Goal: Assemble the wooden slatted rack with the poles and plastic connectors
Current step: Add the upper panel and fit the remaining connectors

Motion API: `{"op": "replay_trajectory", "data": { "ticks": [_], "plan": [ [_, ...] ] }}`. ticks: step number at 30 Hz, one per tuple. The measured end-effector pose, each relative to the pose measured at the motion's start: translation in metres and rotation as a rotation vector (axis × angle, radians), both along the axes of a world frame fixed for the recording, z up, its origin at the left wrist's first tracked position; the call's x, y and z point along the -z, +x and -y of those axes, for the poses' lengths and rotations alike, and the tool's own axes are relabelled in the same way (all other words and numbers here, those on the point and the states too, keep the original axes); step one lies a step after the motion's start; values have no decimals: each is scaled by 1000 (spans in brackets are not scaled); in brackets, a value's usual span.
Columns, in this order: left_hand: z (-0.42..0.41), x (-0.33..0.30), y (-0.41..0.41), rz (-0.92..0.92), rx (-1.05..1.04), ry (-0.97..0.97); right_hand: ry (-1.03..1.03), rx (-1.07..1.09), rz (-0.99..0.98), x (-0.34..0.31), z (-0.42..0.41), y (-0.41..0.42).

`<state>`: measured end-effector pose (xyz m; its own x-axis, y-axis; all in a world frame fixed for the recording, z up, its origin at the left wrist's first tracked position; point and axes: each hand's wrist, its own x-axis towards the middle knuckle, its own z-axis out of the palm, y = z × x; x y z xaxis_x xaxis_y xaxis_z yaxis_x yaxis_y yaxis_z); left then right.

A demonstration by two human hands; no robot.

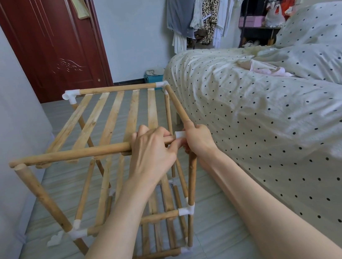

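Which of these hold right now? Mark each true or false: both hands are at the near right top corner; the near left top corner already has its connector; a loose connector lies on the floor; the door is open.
1. Both hands work at the near right top corner: true. The left hand grips the front pole; the right hand holds the white connector.
2. The near left top corner has its connector: false. The upright pole ends bare.
3. A loose connector lies on the floor: true.
4. The door is open: false, it is shut.
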<state>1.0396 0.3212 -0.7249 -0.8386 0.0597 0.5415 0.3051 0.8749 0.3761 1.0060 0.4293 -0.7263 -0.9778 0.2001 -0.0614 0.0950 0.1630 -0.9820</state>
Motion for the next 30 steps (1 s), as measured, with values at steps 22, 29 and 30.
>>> {"op": "replay_trajectory", "data": {
  "ticks": [22,29,30],
  "plan": [
    [4,-4,1,52,-126,-188,8,-13,-12,2,0,-3],
    [0,0,2,-14,-143,-144,24,10,-21,4,0,-4],
    [0,0,2,-15,-146,-140,32,13,-25,5,1,-4]
  ]
}}
